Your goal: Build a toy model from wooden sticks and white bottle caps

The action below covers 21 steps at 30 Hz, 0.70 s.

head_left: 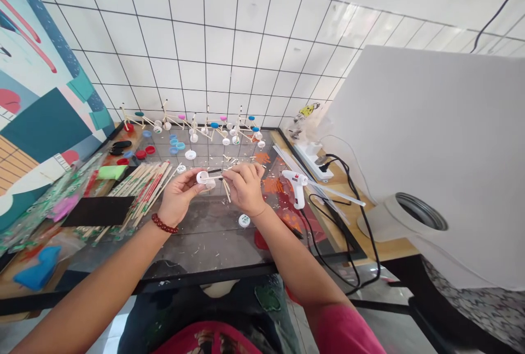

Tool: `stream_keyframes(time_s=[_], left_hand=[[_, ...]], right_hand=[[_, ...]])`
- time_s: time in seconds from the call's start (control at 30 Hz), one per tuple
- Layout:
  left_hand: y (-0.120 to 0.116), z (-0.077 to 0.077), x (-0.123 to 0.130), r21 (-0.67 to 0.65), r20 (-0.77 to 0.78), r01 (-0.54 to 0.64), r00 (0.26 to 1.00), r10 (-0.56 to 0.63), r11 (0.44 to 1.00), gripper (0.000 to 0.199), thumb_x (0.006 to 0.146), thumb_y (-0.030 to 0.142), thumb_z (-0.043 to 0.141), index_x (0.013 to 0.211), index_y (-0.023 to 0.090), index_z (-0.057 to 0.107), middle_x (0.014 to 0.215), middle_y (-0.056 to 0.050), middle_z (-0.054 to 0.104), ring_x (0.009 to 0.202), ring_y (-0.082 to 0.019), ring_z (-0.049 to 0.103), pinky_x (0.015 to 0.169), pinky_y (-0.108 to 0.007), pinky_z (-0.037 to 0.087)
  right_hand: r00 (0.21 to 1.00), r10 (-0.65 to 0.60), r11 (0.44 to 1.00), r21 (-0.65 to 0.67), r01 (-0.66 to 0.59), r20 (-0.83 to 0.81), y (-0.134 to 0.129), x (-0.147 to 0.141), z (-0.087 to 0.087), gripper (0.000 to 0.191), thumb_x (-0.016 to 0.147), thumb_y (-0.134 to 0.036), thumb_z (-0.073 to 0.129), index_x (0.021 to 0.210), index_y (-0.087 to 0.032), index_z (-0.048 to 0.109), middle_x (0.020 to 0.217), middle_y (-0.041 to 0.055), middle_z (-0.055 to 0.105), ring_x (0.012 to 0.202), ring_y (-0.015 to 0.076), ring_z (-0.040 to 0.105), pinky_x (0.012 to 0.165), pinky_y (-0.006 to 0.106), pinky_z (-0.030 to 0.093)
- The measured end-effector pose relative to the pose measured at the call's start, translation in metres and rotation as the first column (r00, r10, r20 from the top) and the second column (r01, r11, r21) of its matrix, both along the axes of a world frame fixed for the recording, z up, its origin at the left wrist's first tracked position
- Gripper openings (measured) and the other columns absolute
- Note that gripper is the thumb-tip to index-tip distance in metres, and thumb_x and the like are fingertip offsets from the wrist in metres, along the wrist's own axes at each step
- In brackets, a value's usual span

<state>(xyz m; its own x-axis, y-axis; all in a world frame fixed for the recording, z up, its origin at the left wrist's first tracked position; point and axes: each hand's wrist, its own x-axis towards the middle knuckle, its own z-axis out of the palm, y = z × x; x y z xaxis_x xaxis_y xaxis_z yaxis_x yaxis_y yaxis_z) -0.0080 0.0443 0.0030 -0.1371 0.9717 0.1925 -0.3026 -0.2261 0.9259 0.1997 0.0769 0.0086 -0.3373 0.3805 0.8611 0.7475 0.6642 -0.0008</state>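
Between the fingers of my left hand (180,195) is a white bottle cap (202,178), held up over the middle of the glass table. A second white cap sits just beside it, touching or nearly so. My right hand (246,185) pinches a thin light stick (215,177) that reaches across to the caps. A short dark strip (214,170) shows just behind the stick. Below my right hand a white cap with green print (244,220) lies on the table. Another white cap (190,155) rests beyond my hands.
Small stick-and-cap models (214,126) stand along the back edge. At left lie wrapped chopsticks (150,190), a black sheet (98,211) and coloured clay (38,269). At right are a glue gun (296,185), black cables (371,233), a power strip (314,161) and a white container (381,221).
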Motion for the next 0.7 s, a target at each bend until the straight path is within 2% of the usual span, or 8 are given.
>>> stream_keyframes(time_s=[0.13, 0.3, 0.4, 0.7], left_hand=[[-0.0002, 0.0004, 0.0007, -0.002, -0.011, 0.008, 1.0, -0.008, 1.0, 0.044, 0.064, 0.027, 0.1, 0.105, 0.024, 0.084, 0.116, -0.008, 0.084, 0.108, -0.028, 0.078, 0.093, -0.04, 0.067], [-0.0007, -0.0005, 0.002, -0.009, -0.019, 0.013, 1.0, -0.013, 1.0, 0.045, 0.064, 0.028, 0.1, 0.106, 0.023, 0.084, 0.118, -0.009, 0.083, 0.112, -0.031, 0.078, 0.096, -0.044, 0.067], [-0.0008, -0.0012, 0.0021, -0.018, -0.006, 0.013, 1.0, -0.013, 1.0, 0.045, 0.063, 0.029, 0.1, 0.105, 0.023, 0.084, 0.116, -0.009, 0.084, 0.11, -0.03, 0.078, 0.096, -0.044, 0.067], [-0.0014, 0.0007, 0.0022, -0.027, -0.003, 0.009, 1.0, -0.009, 1.0, 0.044, 0.063, 0.027, 0.1, 0.105, 0.023, 0.086, 0.115, -0.009, 0.084, 0.11, -0.03, 0.078, 0.098, -0.046, 0.067]], right_hand=[[1.0, 0.016, 0.999, 0.033, -0.016, -0.024, -0.0007, -0.0005, 0.0005, 0.02, 0.11, -0.026, 0.055, 0.106, -0.032, 0.075, 0.094, -0.0003, 0.072, 0.096, 0.0188, 0.061, 0.095, 0.04, 0.033], [1.0, 0.004, 0.994, -0.106, -0.005, -0.007, 0.0011, -0.0001, -0.0005, 0.026, 0.112, -0.031, 0.051, 0.108, -0.033, 0.077, 0.095, 0.0027, 0.072, 0.098, 0.0216, 0.063, 0.096, 0.042, 0.035], [1.0, 0.006, 0.99, -0.142, -0.005, 0.01, 0.0021, 0.0002, -0.0025, 0.027, 0.111, -0.03, 0.051, 0.109, -0.034, 0.077, 0.097, 0.0042, 0.073, 0.099, 0.0226, 0.063, 0.097, 0.042, 0.035], [0.999, 0.026, 0.993, -0.119, -0.021, 0.041, 0.002, 0.0009, -0.0029, 0.025, 0.111, -0.027, 0.053, 0.109, -0.033, 0.077, 0.097, 0.0035, 0.073, 0.098, 0.0217, 0.064, 0.097, 0.041, 0.032]])
